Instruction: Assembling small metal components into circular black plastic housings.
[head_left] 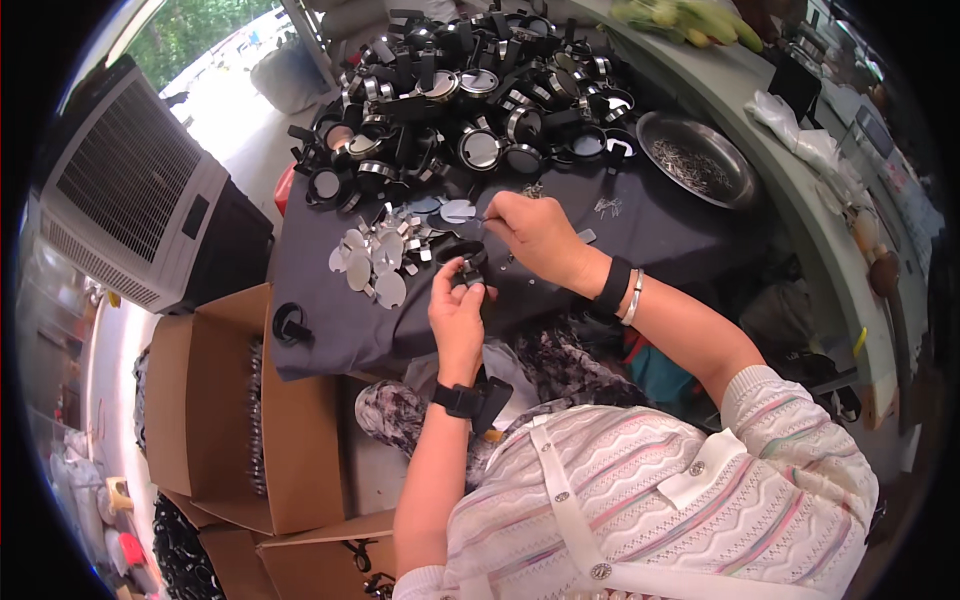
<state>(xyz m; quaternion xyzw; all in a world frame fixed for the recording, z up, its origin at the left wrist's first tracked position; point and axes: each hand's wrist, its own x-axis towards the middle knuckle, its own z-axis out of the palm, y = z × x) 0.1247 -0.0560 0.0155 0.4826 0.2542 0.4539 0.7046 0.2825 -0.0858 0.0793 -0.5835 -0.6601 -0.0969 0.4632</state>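
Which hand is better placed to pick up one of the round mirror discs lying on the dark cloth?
Probably the right hand: the mirror discs lie just beyond its fingertips, and it holds only something thin. The left hand grips a small black part.

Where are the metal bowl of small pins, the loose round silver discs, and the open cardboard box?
Metal bowl (742,190): head view, on its bare right rim.
Round silver discs (390,289): head view, on the lowest disc's face.
Cardboard box (215,400): head view, on its brown inner wall.
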